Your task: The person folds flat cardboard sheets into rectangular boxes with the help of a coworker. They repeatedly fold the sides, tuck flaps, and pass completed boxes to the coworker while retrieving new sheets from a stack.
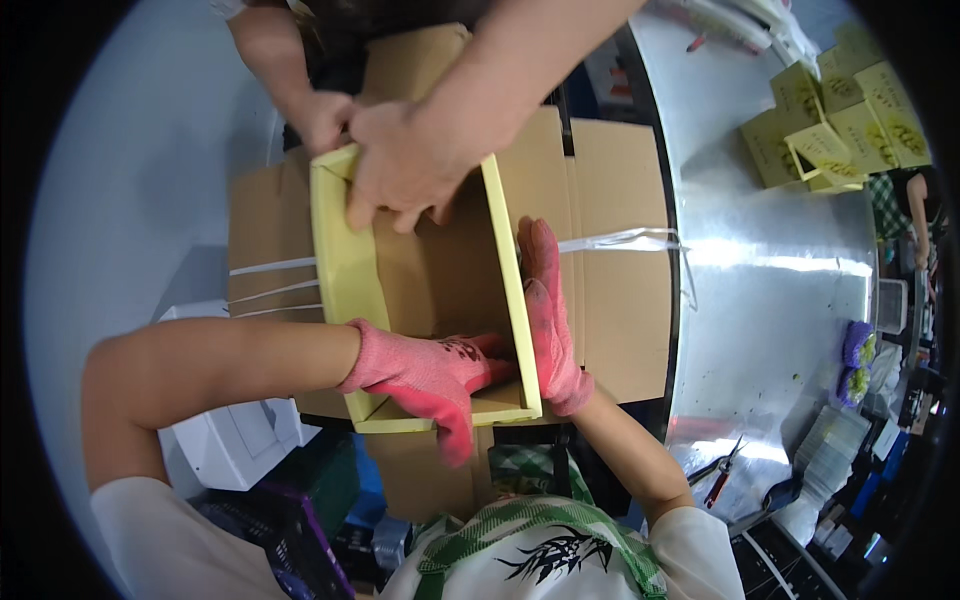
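Note:
A yellow open-topped cardboard box (345, 280), brown inside, stands in front of me over an opened brown carton. My left hand (435, 370), in a pink work glove, reaches into its near end. The fingers stretch toward the inner face of the right wall, and the thumb hangs over the near edge. On the outside of that same wall, my gloved right hand (548, 320) lies flat with its fingers straight and pointing away. Across from me, another person's bare hands (405, 160) are at the far end, one dipping inside the box.
Brown carton flaps (620, 250) spread out to both sides, with white straps (620, 240) across them. On the metal table (740, 330) to the right are several yellow printed boxes (850, 115) and red-handled pliers (722, 475). A white container (235, 440) stands below my left arm.

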`<state>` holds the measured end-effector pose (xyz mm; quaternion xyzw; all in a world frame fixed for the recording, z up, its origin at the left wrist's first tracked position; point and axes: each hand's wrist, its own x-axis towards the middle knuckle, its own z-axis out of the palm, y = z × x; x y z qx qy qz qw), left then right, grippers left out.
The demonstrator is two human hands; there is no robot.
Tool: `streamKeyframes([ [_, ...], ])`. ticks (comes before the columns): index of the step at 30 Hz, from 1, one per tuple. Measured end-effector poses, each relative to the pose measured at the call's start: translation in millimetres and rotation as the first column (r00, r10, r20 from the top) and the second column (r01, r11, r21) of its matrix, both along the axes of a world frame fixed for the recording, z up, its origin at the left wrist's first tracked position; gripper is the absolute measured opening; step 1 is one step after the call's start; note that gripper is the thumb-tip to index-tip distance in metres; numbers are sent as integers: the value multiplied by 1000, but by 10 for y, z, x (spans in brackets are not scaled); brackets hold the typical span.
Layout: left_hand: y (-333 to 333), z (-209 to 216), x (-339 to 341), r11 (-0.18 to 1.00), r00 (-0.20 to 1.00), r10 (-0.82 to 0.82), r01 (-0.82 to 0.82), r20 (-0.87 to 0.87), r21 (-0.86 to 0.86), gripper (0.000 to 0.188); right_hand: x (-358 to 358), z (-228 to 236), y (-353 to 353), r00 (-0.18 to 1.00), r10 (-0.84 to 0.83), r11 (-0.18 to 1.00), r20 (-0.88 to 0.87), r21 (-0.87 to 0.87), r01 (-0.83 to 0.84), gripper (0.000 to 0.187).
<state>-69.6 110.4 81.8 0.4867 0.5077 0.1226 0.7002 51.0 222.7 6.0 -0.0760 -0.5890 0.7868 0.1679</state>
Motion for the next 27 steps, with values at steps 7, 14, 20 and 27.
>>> streamKeyframes([
  [7,-481,361,432,815,372,417,252,-829,523,52,-115,1002,182,961,225,849,-160,517,-112,59],
  [14,-1479,-124,760,-181,20,967,-655,256,733,43,-576,1240,-268,-52,573,-249,818,113,-962,83],
  [20,-1268,-567,866,-186,-63,914,-943,402,276,66,-690,888,-511,-134,523,-286,842,26,-958,87],
  [27,-1220,-730,929,-131,-48,927,-971,372,201,70,-900,854,-535,-280,475,-422,834,-64,-905,97],
])
